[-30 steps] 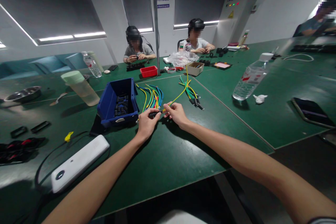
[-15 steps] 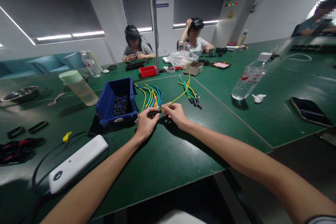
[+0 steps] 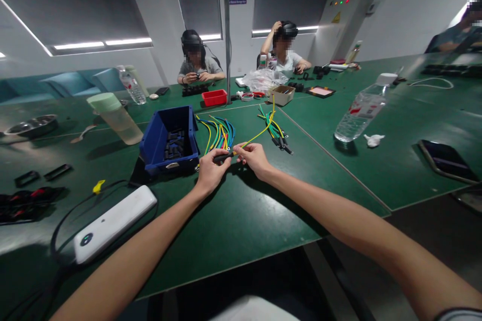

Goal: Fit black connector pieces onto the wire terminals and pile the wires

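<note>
My left hand [image 3: 211,174] is closed around a short black sleeve [image 3: 223,157]. One end of a yellow wire [image 3: 262,132] meets that sleeve, and my right hand [image 3: 257,161] pinches the wire close beside it. The wire's free end curves up and away past the right hand. Just beyond my hands lies a fan of yellow, green and blue wires [image 3: 216,131]. Another bunch of wires [image 3: 277,136], with black sleeves and metal lugs at the near ends, rests to the right. Left of my hands stands a blue bin [image 3: 150,133] holding several black sleeves [image 3: 174,149].
A white power bank [image 3: 116,223] with a cable lies front left. Bottles [image 3: 116,120] [image 3: 359,110] stand on both sides, and a phone [image 3: 448,160] lies right. Further back are a red tray [image 3: 214,98], a small box [image 3: 282,95] and a pole [image 3: 227,35]. Co-workers sit across the table.
The view has shifted slightly, so everything appears a little to the right. Both hands keep the same hold on the black sleeve and yellow wire.
</note>
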Demonstrator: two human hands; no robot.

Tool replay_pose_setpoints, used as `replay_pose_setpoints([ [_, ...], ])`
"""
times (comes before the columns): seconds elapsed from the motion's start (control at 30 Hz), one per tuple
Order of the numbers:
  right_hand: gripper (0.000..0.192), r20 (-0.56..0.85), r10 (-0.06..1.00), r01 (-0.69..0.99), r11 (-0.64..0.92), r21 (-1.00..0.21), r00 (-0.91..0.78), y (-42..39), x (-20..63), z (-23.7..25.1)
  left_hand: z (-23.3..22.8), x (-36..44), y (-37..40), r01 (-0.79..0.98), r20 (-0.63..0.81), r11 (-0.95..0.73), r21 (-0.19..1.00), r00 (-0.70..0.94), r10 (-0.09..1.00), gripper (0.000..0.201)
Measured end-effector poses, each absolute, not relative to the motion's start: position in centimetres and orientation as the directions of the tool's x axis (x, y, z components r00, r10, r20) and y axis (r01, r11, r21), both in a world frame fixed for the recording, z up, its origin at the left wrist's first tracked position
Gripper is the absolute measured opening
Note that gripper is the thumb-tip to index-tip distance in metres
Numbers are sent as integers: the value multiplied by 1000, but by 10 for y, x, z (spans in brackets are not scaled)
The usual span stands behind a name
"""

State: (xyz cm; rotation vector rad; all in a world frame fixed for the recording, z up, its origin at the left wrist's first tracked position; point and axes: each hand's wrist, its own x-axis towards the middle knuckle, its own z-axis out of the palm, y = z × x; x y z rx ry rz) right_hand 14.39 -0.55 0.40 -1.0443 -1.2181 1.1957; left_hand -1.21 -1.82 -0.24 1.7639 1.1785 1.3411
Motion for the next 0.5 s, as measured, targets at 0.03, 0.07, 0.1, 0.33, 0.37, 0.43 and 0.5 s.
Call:
replay_pose_setpoints([
  [0.03, 36, 108, 994, -95, 105, -990, -30, -5, 144, 3, -2, -12, -18, 299, 410, -418, 858, 92, 907, 23],
  [0.07, 36, 106, 994, -97, 103, -990, -26, -4, 144, 3, -2, -12, -18, 317, 420, -430, 845, 101, 902, 22],
  [0.1, 36, 103, 994, -98, 101, -990, -21, -4, 144, 2, -2, -13, -18, 335, 431, -442, 832, 112, 895, 21],
  [0.33, 34, 113, 994, -95, 112, -989, -1, -5, 143, 1, 2, -10, -20, 434, 445, -480, 762, 187, 876, 20],
  [0.37, 33, 119, 993, -96, 118, -988, -1, -5, 143, 0, 2, -10, -20, 439, 447, -483, 758, 191, 874, 20],
  [0.43, 33, 127, 992, -102, 126, -987, 6, -4, 143, 0, 2, -9, -21, 443, 453, -487, 753, 189, 871, 19],
  [0.5, 34, 128, 992, -107, 128, -986, 8, -4, 143, -1, 3, -9, -21, 447, 461, -489, 749, 179, 869, 18],
])
